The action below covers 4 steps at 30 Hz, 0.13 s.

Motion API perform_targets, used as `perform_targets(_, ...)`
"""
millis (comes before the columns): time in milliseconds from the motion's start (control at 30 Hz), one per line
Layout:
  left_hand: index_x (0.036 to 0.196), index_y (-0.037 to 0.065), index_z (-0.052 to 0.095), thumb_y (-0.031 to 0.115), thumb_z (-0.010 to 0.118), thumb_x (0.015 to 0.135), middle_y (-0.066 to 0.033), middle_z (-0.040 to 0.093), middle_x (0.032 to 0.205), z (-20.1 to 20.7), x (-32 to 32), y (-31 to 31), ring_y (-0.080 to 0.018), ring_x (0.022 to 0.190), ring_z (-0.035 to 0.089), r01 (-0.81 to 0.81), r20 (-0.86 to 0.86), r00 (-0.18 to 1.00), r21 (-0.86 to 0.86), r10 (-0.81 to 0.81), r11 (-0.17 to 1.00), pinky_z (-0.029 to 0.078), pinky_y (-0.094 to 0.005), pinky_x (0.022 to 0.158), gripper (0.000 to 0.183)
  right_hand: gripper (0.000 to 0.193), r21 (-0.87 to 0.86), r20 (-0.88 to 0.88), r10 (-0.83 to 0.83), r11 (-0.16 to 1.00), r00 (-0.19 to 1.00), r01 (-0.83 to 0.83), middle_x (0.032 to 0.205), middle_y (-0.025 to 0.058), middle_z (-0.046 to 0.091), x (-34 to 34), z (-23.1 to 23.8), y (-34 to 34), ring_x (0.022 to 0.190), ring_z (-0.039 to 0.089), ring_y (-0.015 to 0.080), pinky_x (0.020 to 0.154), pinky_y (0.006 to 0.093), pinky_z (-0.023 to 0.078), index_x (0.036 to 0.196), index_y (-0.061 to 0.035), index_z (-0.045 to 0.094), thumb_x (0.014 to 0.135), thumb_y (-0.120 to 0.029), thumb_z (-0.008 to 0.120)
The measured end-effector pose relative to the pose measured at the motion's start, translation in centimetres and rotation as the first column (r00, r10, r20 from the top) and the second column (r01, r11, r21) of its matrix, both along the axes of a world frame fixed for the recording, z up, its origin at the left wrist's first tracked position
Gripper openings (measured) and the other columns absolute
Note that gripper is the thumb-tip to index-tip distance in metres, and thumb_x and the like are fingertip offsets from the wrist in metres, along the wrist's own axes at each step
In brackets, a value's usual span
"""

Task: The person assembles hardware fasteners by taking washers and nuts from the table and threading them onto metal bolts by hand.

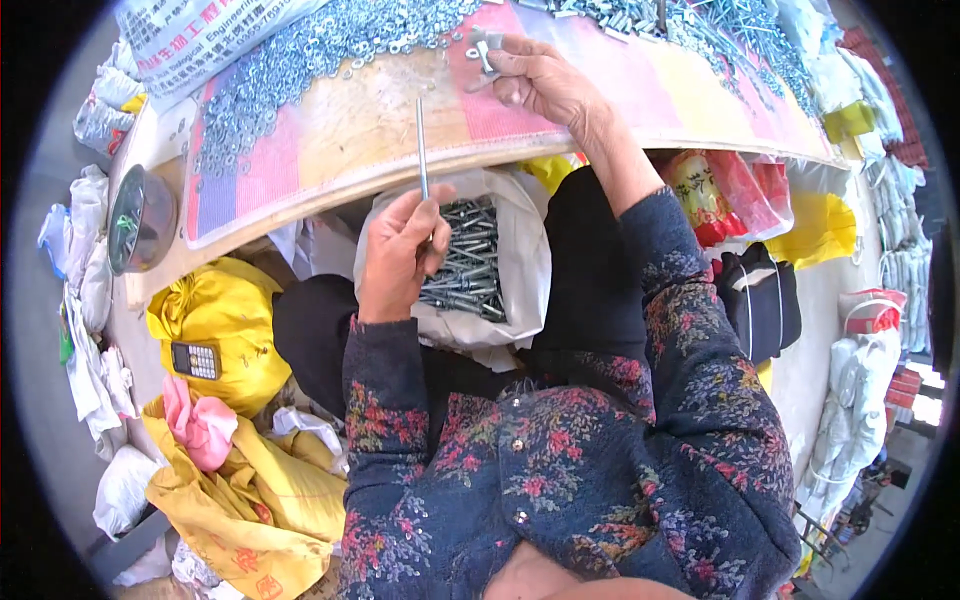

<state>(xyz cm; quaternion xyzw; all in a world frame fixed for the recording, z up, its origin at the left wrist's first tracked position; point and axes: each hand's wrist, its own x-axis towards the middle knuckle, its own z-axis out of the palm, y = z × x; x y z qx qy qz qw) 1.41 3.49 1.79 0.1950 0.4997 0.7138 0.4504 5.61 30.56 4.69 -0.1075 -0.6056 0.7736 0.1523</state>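
Observation:
My left hand [400, 250] is closed round the lower end of a slim, straight metal rod [421, 145], which points up over the table edge. Whether the rod is threaded or has a head cannot be made out. Above the table, my right hand [548, 85] pinches a small bright metal bolt-like piece [485, 58] between thumb and fingers. Just behind the left hand, a white sack [528, 300] between my knees holds many long metal bolts [470, 265]. Loose washers [300, 85] are heaped along the table's far left side.
The striped-cloth table [690, 95] carries short metal sleeves [605, 14] and a bolt heap [770, 45]. A printed white sack [215, 45] lies at far left, near a dark bowl [142, 220]. Yellow bags [225, 300] and a calculator [195, 360] are at my left.

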Motion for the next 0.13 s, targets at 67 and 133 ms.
perform_targets(67, 0.112, -0.001, 0.060, 0.021, 0.052, 0.096, 0.0008, 0.053, 0.061, -0.3, -0.2, -0.1, -0.0036, 0.044, 0.040, 0.026, 0.041, 0.999, 0.044, -0.028, 0.999, 0.028, -0.0177, 0.040, 0.028, 0.025, -0.069, -0.048, 0.065, 0.995, 0.997, -0.068, 0.084, 0.0065, 0.064, 0.4, -0.2, -1.4, 0.059, 0.048, 0.0063, 0.051, 0.0185, 0.039, 0.111, 0.0031, 0.055, 0.095, -0.015, 0.055)
perform_targets(133, 0.113, 0.000, 0.059, 0.022, 0.052, 0.096, -0.0005, 0.055, 0.062, -0.4, -0.1, -0.3, -0.0038, 0.045, 0.041, 0.022, 0.003, 1.000, -0.037, -0.022, 0.999, 0.028, -0.0167, 0.041, 0.029, 0.030, -0.123, -0.032, 0.007, 0.992, 0.999, -0.011, 0.112, 0.0171, 0.064, 0.5, -0.8, -2.4, 0.059, 0.047, 0.0070, 0.054, 0.0201, 0.043, 0.120, 0.0012, 0.054, 0.093, -0.013, 0.057)
